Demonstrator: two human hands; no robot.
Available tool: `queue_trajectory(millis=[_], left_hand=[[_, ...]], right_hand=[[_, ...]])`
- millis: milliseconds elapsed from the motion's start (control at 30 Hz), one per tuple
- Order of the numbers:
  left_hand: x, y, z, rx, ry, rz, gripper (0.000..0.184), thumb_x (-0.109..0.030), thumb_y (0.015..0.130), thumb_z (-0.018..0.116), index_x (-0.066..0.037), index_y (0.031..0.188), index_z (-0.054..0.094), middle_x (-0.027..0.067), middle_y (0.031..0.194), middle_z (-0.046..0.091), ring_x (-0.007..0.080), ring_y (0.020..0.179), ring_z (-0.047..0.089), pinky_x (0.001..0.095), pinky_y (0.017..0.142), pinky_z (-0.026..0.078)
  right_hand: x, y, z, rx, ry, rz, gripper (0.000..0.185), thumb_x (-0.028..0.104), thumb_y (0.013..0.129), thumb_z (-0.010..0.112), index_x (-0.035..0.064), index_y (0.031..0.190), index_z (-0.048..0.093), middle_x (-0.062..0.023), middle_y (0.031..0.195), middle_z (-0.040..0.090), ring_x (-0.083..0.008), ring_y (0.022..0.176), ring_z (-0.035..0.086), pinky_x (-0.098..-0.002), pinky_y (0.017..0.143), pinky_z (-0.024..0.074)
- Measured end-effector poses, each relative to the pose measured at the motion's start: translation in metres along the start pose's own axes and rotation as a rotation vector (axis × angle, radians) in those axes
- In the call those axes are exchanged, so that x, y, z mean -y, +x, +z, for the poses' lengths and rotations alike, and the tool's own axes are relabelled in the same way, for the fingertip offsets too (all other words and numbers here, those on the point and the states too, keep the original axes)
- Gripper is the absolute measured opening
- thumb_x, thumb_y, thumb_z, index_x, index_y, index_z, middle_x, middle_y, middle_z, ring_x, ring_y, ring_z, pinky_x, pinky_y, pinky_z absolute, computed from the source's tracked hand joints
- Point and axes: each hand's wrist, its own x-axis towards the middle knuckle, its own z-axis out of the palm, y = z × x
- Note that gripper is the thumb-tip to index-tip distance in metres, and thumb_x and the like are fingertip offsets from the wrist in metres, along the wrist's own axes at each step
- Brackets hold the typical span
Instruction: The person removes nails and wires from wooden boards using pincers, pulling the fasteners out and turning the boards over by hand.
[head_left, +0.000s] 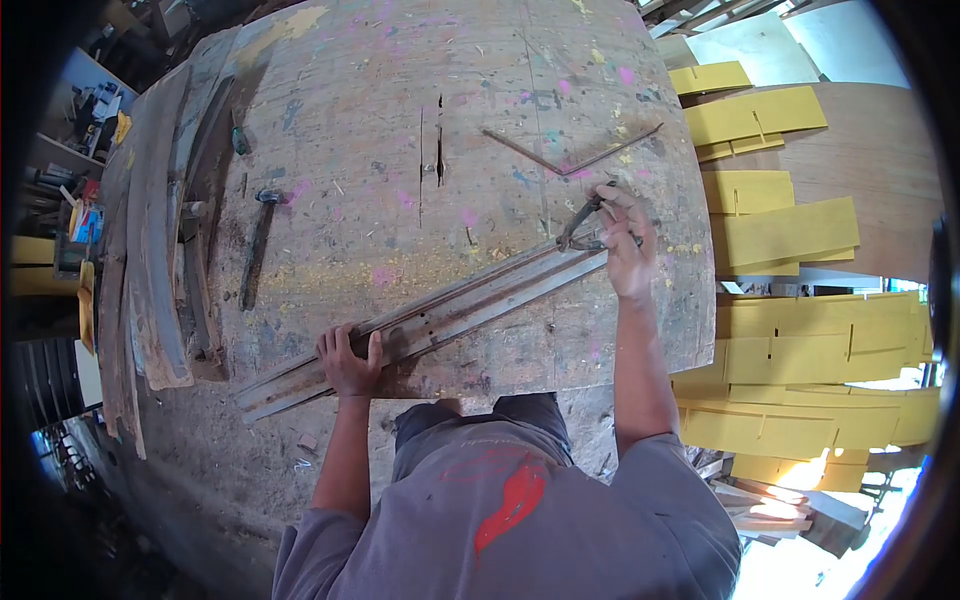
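A long, narrow plank (470, 305) with lengthwise grooves lies slantwise across the near part of the worktable. My left hand (350, 362) is closed over its lower left part, fingers on top. At the plank's upper right end, my right hand (627, 235) holds dark pincers (580, 228) by the handles, which are spread apart. Their jaws rest at the plank's end; whether they grip anything there is too small to tell. Just beyond the pincers lies a thin, V-shaped strip (562, 172).
The stained wooden worktable (350, 140) bears a hammer (258, 245) and a green-handled tool (239, 140). Long rough boards (150, 250) lie along its left edge. Yellow slotted boards (785, 235) are stacked to the right. A slot (440, 145) cuts through the tabletop.
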Motion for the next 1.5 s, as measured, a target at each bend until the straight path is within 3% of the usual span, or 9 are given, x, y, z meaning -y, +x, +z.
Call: queue_trajectory(millis=[167, 333, 533, 700, 867, 933, 1100, 1233, 1500], left_hand=[[-0.030, 0.011, 0.006, 0.037, -0.042, 0.039, 0.046, -0.039, 0.089, 0.078, -0.006, 0.117, 0.065, 0.0157, 0.113, 0.066, 0.0381, 0.110, 0.058, 0.0518, 0.102, 0.042], [-0.152, 0.038, 0.043, 0.094, -0.173, 0.131, 0.066, -0.044, 0.088, 0.080, -0.001, 0.133, 0.058, 0.0215, 0.131, 0.060, 0.0409, 0.125, 0.054, 0.0548, 0.111, 0.038], [-0.168, 0.036, 0.077, 0.134, -0.069, 0.048, 0.079, -0.052, 0.086, 0.078, -0.001, 0.141, 0.053, 0.0205, 0.141, 0.056, 0.0392, 0.136, 0.048, 0.0591, 0.120, 0.029], [-0.175, 0.039, 0.076, 0.078, 0.017, 0.051, 0.086, -0.054, 0.083, 0.078, -0.001, 0.144, 0.051, 0.0215, 0.150, 0.049, 0.0398, 0.147, 0.039, 0.0638, 0.126, 0.020], [-0.172, 0.034, 0.078, 0.090, 0.004, 0.049, 0.086, -0.054, 0.082, 0.078, -0.001, 0.144, 0.051, 0.0210, 0.150, 0.050, 0.0402, 0.146, 0.040, 0.0632, 0.126, 0.021], [-0.174, 0.039, 0.076, 0.097, -0.002, 0.040, 0.085, -0.053, 0.082, 0.078, -0.001, 0.144, 0.051, 0.0205, 0.149, 0.051, 0.0402, 0.146, 0.041, 0.0618, 0.126, 0.021], [-0.177, 0.043, 0.070, 0.064, -0.017, 0.040, 0.079, -0.048, 0.080, 0.081, -0.002, 0.139, 0.053, 0.0203, 0.143, 0.055, 0.0407, 0.138, 0.047, 0.0581, 0.122, 0.029], [-0.176, 0.038, 0.077, 0.063, -0.041, 0.037, 0.071, -0.046, 0.079, 0.083, -0.003, 0.130, 0.058, 0.0193, 0.130, 0.061, 0.0405, 0.124, 0.055, 0.0547, 0.110, 0.040], [-0.177, 0.035, 0.082, 0.099, 0.000, 0.048, 0.059, -0.048, 0.080, 0.081, -0.005, 0.117, 0.064, 0.0172, 0.114, 0.064, 0.0390, 0.112, 0.057, 0.0514, 0.102, 0.043]], right_hand=[[-0.017, 0.005, 0.019, 0.061, -0.011, -0.184, 0.028, -0.002, 0.097, 0.053, 0.0001, 0.121, 0.066, -0.0076, 0.125, 0.063, -0.0141, 0.100, 0.058, -0.0281, 0.086, 0.0474], [-0.012, 0.030, 0.035, 0.051, 0.064, -0.081, 0.013, 0.002, 0.097, 0.054, 0.0001, 0.108, 0.061, -0.0075, 0.104, 0.063, -0.0153, 0.090, 0.061, -0.0307, 0.080, 0.0502], [-0.098, 0.141, 0.056, 0.035, -0.385, 0.104, 0.021, 0.016, 0.099, 0.061, -0.0020, 0.091, 0.066, -0.0050, 0.076, 0.063, -0.0150, 0.065, 0.060, -0.0335, 0.061, 0.0499], [-0.162, 0.201, 0.083, 0.120, -0.783, 0.331, 0.034, 0.023, 0.093, 0.060, -0.0081, 0.089, 0.073, -0.0219, 0.085, 0.074, -0.0301, 0.076, 0.075, -0.0449, 0.068, 0.0568], [-0.158, 0.205, 0.100, 0.246, -1.061, 0.341, 0.035, 0.022, 0.091, 0.058, -0.0092, 0.093, 0.074, -0.0272, 0.093, 0.076, -0.0373, 0.084, 0.077, -0.0461, 0.080, 0.0600], [-0.138, 0.207, 0.099, 0.228, -0.983, 0.425, 0.030, 0.019, 0.092, 0.059, -0.0091, 0.096, 0.070, -0.0261, 0.093, 0.076, -0.0347, 0.082, 0.077, -0.0429, 0.080, 0.0606], [-0.068, 0.151, 0.035, 0.082, -0.051, 0.428, 0.020, -0.002, 0.093, 0.054, -0.0002, 0.112, 0.051, -0.0179, 0.093, 0.072, -0.0272, 0.085, 0.074, -0.0370, 0.081, 0.0603], [-0.023, 0.095, -0.035, -0.073, 0.310, 0.319, 0.045, -0.005, 0.083, 0.049, -0.0043, 0.127, 0.057, -0.0262, 0.129, 0.065, -0.0323, 0.121, 0.066, -0.0434, 0.108, 0.0529], [0.001, 0.056, -0.095, -0.077, 0.255, -0.006, 0.058, -0.004, 0.086, 0.047, -0.0046, 0.142, 0.056, -0.0177, 0.143, 0.059, -0.0298, 0.140, 0.054, -0.0467, 0.122, 0.0402]])
